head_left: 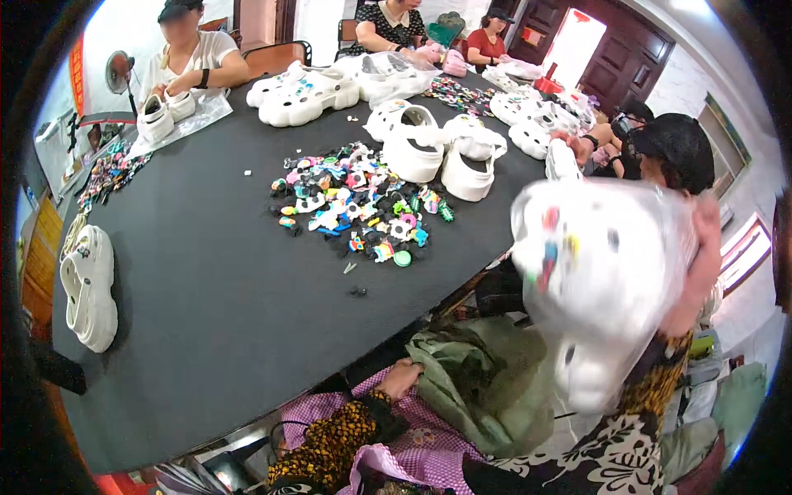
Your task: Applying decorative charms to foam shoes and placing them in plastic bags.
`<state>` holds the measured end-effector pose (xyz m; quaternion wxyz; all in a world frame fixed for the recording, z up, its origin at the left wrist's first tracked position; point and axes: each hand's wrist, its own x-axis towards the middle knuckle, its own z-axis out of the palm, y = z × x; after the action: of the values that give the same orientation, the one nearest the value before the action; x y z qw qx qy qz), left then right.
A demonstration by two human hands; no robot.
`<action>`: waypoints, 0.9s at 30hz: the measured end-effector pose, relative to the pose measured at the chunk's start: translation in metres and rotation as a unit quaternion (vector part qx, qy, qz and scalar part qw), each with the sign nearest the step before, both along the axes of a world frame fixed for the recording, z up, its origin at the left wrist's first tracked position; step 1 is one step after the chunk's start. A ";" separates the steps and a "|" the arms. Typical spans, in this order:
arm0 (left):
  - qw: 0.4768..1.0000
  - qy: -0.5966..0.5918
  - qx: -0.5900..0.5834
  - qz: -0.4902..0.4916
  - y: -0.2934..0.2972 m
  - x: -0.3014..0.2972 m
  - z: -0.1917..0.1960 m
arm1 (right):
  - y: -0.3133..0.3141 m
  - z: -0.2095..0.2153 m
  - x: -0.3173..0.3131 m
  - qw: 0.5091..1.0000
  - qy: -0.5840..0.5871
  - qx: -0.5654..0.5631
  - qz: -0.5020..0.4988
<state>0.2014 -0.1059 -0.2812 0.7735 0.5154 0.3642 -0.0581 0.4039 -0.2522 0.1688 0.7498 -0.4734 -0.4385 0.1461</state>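
At the right, my right hand [703, 260], smeared by motion, grips a clear plastic bag with white clogs [606, 247] inside; colourful charms show on them through the plastic. The bagged clogs hang over the opening of a green woven sack [495, 388] below the table's edge. My left hand [402, 379] is closed on the sack's near left rim. A pile of small colourful shoe charms [355, 198] lies on the dark table [223, 330]. Behind it stands a pair of white clogs [468, 169]. Another white clog [89, 289] rests at the table's left edge.
Clogs, some bagged [388, 74], stand along the far side of the table. Several people sit around it; one at the far left handles white clogs [155, 120], and one in a black cap [681, 148] sits close on my right. A fan [120, 73] stands behind.
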 end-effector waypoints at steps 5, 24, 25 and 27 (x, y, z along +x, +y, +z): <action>0.999 -0.020 -0.009 0.024 0.004 -0.019 0.019 | 0.104 0.041 0.003 0.993 -0.023 0.068 0.094; 0.992 -0.124 -0.018 0.023 -0.012 0.010 -0.067 | 0.319 -0.021 -0.125 0.920 -0.196 -0.123 0.318; 0.994 -0.106 0.030 0.009 -0.008 0.005 -0.024 | 0.310 -0.027 -0.120 0.933 -0.179 -0.109 0.292; 0.993 -0.112 0.012 0.028 -0.013 0.001 -0.024 | 0.290 -0.028 -0.117 0.934 -0.178 -0.107 0.290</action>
<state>0.2025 -0.1188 -0.3050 0.8045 0.5176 0.2901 0.0263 0.2868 0.0378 0.1408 0.5295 -0.4217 -0.6646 0.3164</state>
